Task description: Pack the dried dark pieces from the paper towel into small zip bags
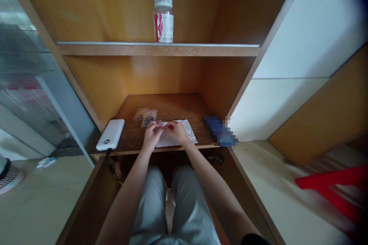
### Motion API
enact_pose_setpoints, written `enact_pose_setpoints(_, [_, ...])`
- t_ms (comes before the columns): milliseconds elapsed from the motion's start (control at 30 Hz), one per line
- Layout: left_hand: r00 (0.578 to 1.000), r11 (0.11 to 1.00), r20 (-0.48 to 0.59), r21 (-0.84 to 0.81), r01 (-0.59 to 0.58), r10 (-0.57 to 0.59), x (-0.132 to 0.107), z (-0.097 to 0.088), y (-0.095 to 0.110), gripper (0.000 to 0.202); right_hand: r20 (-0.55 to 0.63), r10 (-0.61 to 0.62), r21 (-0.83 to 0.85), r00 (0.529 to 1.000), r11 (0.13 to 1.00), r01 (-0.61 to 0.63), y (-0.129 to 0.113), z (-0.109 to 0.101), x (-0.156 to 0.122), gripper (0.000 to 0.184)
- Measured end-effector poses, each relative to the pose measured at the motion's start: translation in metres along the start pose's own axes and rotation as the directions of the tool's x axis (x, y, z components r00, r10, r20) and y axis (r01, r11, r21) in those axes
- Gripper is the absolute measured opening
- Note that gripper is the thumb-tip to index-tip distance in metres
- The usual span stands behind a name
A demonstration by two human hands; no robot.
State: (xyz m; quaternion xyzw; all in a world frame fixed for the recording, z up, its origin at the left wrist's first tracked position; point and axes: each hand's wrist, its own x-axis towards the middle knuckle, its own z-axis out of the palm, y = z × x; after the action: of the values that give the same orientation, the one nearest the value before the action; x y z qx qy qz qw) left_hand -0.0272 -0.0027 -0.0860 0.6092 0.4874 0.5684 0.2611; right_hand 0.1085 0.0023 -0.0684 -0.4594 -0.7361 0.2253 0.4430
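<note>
One white sheet (168,140). Over it, one left hand (152,134) and one right hand (176,132), two in all. Left of the sheet, one power bank (111,134), one cable (110,165), and clear plastic pieces (146,115) too jumbled to count; right of it, one blurred blue object (220,131); above and beyond, one bottle (163,21).

Left hand (153,132) and right hand (176,131) come close together over a sheet (168,140) on a cabinet's lower shelf (175,104).

Small packets (146,116) lie behind the sheet and to its left; a power bank (111,134) lies at the shelf's front left, a cable (110,163) hanging below the edge from its near end, while an obscured item (220,131) lies at the front right; one level up, a bottle (163,23) stands on the upper shelf (115,49), near its middle; the person's knees (188,178) sit below the lower shelf's front edge, between two side boards (253,191).
</note>
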Motion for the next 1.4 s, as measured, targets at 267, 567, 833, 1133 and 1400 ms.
enact_pose_setpoints(267, [0.994,0.99,-0.043,0.096,-0.1,0.105,0.001,0.001,-0.006,0.009,-0.125,0.043,-0.146,0.991,0.987,-0.062,-0.003,0.014,-0.002,0.013])
enact_pose_setpoints(567, [0.991,0.99,-0.112,0.132,-0.053,0.068,0.0,0.0,-0.003,0.008,-0.234,0.027,-0.227,0.972,0.97,-0.082,-0.009,0.025,-0.003,0.012])
enact_pose_setpoints(833, [0.988,0.998,-0.154,0.069,0.007,0.004,-0.002,-0.001,0.001,0.005,-0.18,0.014,-0.221,0.984,0.974,-0.055,0.002,0.003,0.005,0.01])
enact_pose_setpoints(1133, [0.995,1.0,-0.096,-0.026,0.016,-0.018,-0.001,-0.001,0.005,0.005,0.22,-0.223,-0.288,0.95,0.915,0.282,-0.013,-0.016,0.005,0.028])
enact_pose_setpoints(1400, [0.974,0.976,-0.206,-0.212,0.051,-0.096,-0.002,-0.001,0.007,0.011,0.147,-0.206,-0.127,0.967,0.966,0.225,0.0,-0.023,0.02,0.015])
